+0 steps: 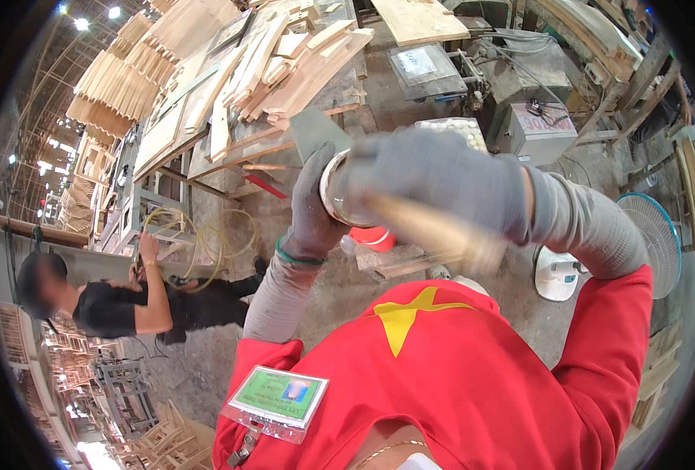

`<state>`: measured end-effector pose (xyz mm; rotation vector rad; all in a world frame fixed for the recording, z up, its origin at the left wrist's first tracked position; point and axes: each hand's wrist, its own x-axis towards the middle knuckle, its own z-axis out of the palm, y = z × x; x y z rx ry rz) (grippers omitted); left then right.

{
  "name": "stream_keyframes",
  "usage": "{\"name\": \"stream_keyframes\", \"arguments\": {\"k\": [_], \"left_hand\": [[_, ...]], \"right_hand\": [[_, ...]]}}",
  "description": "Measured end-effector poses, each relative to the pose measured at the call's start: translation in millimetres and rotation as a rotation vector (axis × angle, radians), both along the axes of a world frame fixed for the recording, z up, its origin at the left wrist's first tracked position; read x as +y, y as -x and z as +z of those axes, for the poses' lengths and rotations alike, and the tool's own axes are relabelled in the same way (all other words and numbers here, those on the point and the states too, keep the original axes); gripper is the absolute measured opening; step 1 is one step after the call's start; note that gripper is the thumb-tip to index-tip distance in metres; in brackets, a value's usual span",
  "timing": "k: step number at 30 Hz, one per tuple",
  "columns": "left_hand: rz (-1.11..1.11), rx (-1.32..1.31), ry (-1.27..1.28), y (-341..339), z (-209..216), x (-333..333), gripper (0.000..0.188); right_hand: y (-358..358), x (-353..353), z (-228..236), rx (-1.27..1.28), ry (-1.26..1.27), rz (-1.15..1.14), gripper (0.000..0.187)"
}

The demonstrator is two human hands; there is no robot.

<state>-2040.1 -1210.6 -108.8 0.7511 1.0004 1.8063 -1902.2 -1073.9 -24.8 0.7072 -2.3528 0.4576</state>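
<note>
My left hand, in a grey glove, is closed around a round thing with a whitish rim; its kind is hard to make out. A flat grey-green piece sticks up beyond the fingers of that hand. Just to the right, my gloved right hand is smeared by motion and reaches across to the round thing. From beneath it a long pale tan, wood-coloured piece slants down to the right, also blurred. The right fingers appear wrapped round this piece, though their tips are hidden.
Cut boards lie heaped on a workbench at upper left. A person in black stands at left beside a coiled yellow hose. Below my hands is a red container. A fan and a metal box are at right.
</note>
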Motion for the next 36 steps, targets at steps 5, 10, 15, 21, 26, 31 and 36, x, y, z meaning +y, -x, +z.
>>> {"name": "stream_keyframes", "arguments": {"k": [5, 10, 15, 21, 26, 31, 36], "left_hand": [[0.047, 0.996, -0.211, 33.7, -12.8, -3.9, 0.061], [-0.107, 1.048, -0.041, 61.1, -1.3, -9.8, 0.066], [-0.011, 1.111, -0.303, 45.5, 24.6, 5.9, 0.068], [-0.197, 1.098, -0.352, 46.9, 53.2, 7.2, 0.062], [-0.066, 0.818, -0.191, 49.3, 53.6, 9.8, 0.06], [0.132, 1.4, -0.327, 54.2, 65.3, 10.0, 0.067], [0.12, 1.464, -0.257, 56.6, 72.2, 9.6, 0.066]], "right_hand": [[-29.5, -55.3, -5.0, -0.08, -0.426, -0.06, 0.019], [-44.0, -35.5, 23.2, -0.19, -0.472, 0.031, 0.018], [-30.3, -24.4, 20.9, 0.156, -0.527, -0.102, 0.016], [-42.9, -21.8, 41.7, -0.27, -0.558, -0.035, 0.013], [-34.1, -15.9, 41.4, -0.038, -0.429, -0.145, 0.02], [-37.0, -7.0, 47.2, -0.101, -0.371, -0.171, 0.02], [-36.8, -12.1, 34.8, -0.053, -0.462, -0.196, 0.024]]}}
